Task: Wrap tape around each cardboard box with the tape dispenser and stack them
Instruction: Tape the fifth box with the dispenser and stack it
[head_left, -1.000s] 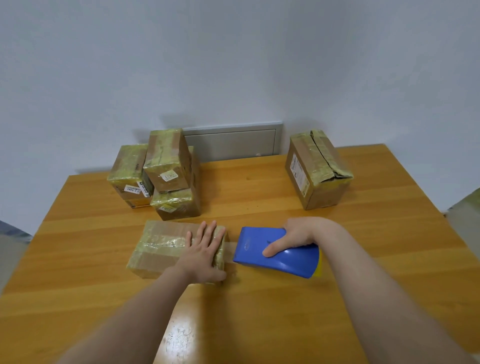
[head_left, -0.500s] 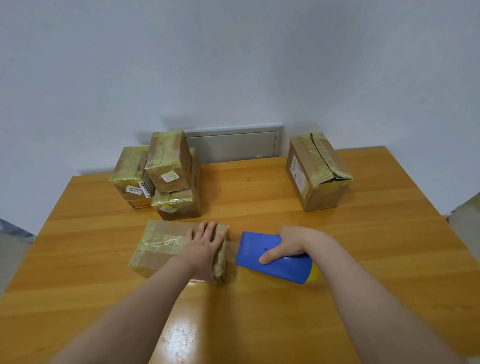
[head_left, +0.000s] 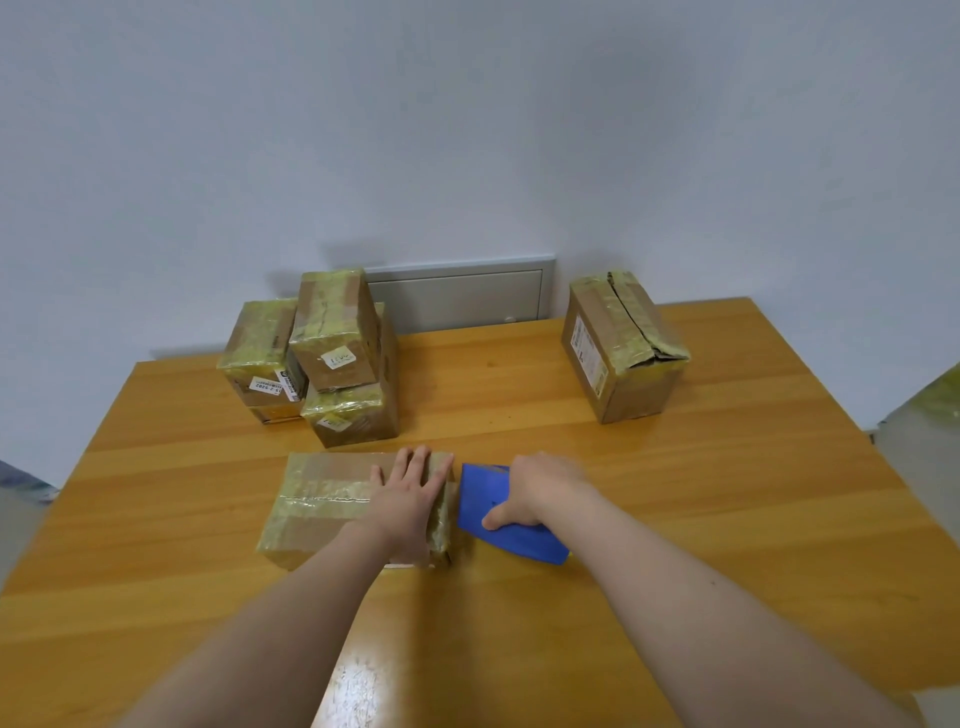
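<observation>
Two hands work mid-tabletop: your left hand (head_left: 410, 499) presses flat on the taped box (head_left: 332, 506), your right hand (head_left: 540, 488) grips the blue tape dispenser (head_left: 511, 535) against its right end.

white stickers (head_left: 337, 358) on stacked boxes (head_left: 332, 322) — print unreadable.

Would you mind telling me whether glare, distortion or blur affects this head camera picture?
Head view: a glare patch shines on the near table; the wide lens makes the stacked boxes and the lone box lean outward; lighting is soft, with faint shadows on the wall behind them; the left hand and tape dispenser look fairly sharp.
</observation>
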